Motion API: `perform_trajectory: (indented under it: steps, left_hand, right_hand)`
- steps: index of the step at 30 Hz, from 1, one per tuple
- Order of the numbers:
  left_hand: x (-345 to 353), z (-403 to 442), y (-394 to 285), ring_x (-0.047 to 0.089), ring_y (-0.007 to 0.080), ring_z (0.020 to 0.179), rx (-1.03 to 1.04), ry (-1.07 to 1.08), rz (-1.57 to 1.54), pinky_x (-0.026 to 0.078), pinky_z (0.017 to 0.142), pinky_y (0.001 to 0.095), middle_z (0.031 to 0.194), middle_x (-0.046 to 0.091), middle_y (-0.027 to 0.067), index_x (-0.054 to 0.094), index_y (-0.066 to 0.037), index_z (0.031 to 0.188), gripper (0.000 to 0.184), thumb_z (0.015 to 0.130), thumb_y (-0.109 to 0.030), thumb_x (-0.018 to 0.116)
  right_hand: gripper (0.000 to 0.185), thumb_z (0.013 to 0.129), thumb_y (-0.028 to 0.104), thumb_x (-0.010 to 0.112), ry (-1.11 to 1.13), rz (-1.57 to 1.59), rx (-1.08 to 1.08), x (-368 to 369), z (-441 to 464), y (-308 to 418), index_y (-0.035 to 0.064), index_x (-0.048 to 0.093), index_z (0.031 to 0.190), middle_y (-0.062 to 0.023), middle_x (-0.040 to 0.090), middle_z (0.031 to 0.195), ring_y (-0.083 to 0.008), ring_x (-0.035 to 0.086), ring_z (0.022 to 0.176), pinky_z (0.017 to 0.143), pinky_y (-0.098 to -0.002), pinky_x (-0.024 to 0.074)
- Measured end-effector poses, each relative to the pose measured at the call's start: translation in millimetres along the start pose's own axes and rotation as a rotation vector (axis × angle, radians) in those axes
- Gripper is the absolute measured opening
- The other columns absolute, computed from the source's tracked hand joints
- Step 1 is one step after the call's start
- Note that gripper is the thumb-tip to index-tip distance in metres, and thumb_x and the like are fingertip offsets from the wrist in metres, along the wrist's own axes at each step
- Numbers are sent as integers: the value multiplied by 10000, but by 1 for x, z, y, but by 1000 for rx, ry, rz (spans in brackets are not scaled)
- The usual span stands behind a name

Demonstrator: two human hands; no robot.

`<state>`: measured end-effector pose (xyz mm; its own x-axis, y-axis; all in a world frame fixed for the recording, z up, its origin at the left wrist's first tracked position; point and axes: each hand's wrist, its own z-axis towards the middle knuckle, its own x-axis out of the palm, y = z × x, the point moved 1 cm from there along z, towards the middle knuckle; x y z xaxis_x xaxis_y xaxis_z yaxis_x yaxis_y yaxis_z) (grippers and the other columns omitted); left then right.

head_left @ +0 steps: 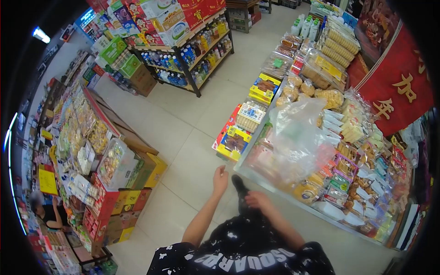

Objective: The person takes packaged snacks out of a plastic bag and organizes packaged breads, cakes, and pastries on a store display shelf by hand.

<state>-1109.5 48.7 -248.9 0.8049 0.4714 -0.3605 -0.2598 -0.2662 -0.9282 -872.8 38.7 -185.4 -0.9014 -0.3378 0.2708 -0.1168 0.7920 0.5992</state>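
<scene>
My left hand [220, 179] hangs over the tiled floor with its fingers curled in, and nothing shows in it. To its right, my right hand [258, 200] is in front of my body, its fingers loosely bent and slightly apart, holding nothing that I can see. Nearest to both hands is the metal-edged display stand [279, 191] on the right. A clear plastic bag [300, 137] lies spread over packaged food there. Yellow boxes with clear windows [233, 143] sit along its left side, near my left hand.
A stand of bagged sweets [75, 121] with stacked cartons [126, 201] runs along the left. Shelves of bottles [201, 57] stand ahead, with gift boxes on top. Tiled floor [181, 137] lies between the stands. Another person [52, 213] is at the far left.
</scene>
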Motion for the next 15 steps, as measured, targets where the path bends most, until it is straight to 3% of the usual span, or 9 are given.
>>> perform_trajectory:
  steps: [2,3,5,7,8,9,12,13,15]
  left_hand:
    - [-5,54,4,546,299,1136,-77,66,123,430,958,388,1228,561,198,500,-31,1272,465,856,-207,608]
    - [-4,82,12,488,368,1177,-50,105,157,398,993,414,1251,526,220,454,-26,1317,542,852,-258,608]
    - [-2,120,20,477,396,1166,-2,164,239,393,996,420,1228,532,224,454,-21,1317,556,847,-272,610]
    - [8,151,7,466,423,1155,54,227,308,389,998,427,1206,538,228,453,-15,1317,571,841,-286,612]
    - [8,157,0,463,431,1144,-35,258,377,390,994,434,1196,539,234,462,-13,1306,568,834,-290,614]
    - [7,164,-1,460,440,1132,-123,287,447,391,990,442,1186,539,240,470,-11,1294,566,826,-293,616]
    - [-3,197,3,451,446,1140,-161,562,537,398,979,460,1197,533,250,500,-4,1251,548,823,-332,597]
    - [-3,208,9,608,357,922,-61,555,569,489,834,405,1026,598,253,539,44,1195,527,804,-294,640]
    - [-2,237,33,619,329,898,-128,660,534,495,817,391,998,618,223,542,39,1195,516,813,-295,629]
  right_hand:
    - [432,922,321,504,176,236,67,23,29,25,8,511,1219,-136,615,1145,-242,611,1015,830,-356,508]
    - [432,922,321,504,173,254,68,34,48,36,8,511,1219,-136,615,1145,-242,611,1015,830,-356,508]
    - [463,908,309,542,250,508,74,60,88,58,12,473,1257,-182,556,1222,-300,563,1091,926,-420,467]
    - [511,918,319,523,220,583,111,75,132,74,3,400,1300,-206,506,1274,-331,551,1115,934,-429,467]
    - [562,927,328,504,203,645,157,86,149,77,-6,326,1343,-230,456,1327,-362,538,1138,943,-439,468]
    - [528,936,305,492,137,681,148,94,165,80,-12,336,1329,-254,483,1247,-391,536,1096,945,-491,455]
    - [582,939,362,475,-8,883,355,106,214,82,-22,303,1341,-286,459,1247,-413,530,1086,946,-517,449]
    - [808,897,391,516,104,923,240,104,217,80,-150,156,1378,-302,327,1341,-399,447,1214,1021,-463,412]
    - [819,891,399,519,28,1011,232,108,237,75,-152,156,1377,-302,331,1341,-396,449,1210,1022,-458,411]
